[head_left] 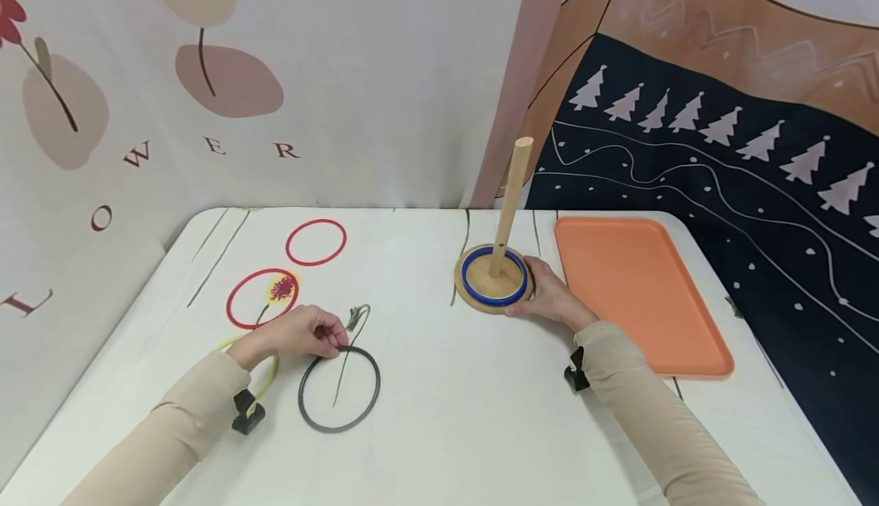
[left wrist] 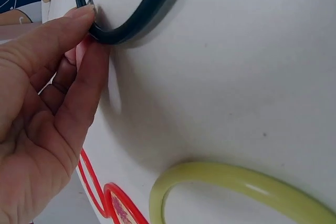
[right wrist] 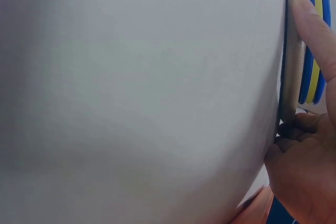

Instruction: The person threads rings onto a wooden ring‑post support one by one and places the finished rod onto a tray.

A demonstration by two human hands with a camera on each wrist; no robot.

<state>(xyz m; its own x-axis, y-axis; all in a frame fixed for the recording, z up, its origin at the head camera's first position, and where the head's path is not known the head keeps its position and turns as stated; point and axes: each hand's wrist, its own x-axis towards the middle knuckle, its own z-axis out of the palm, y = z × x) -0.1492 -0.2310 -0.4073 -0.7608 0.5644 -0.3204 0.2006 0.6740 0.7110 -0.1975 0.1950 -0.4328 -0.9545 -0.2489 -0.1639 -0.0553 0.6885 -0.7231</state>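
Note:
My left hand point(head_left: 305, 330) pinches the near-black ring point(head_left: 378, 388) at its far edge, between thumb and fingertips. In the left wrist view, the dark ring point(left wrist: 151, 6) stands close over the white tabletop. My right hand point(head_left: 549, 296) grips the right side of a round wooden base point(head_left: 474, 300) with an upright wooden peg point(head_left: 511, 201). Its thumb point(right wrist: 310, 19) lies on the base's rim, the other fingers curled at the lower edge. Around the peg, a blue ring point(head_left: 525, 281) lies on top; the right wrist view shows a yellow ring point(right wrist: 316, 77) between two blue ones.
Two red rings, a farther one point(head_left: 316, 263) and a nearer one point(head_left: 230, 306), lie at the back left. A yellow-green ring point(left wrist: 226, 174) lies partly beneath my left forearm. An orange tray point(head_left: 625, 292) sits on the right. Patterned cloth hangs behind the table.

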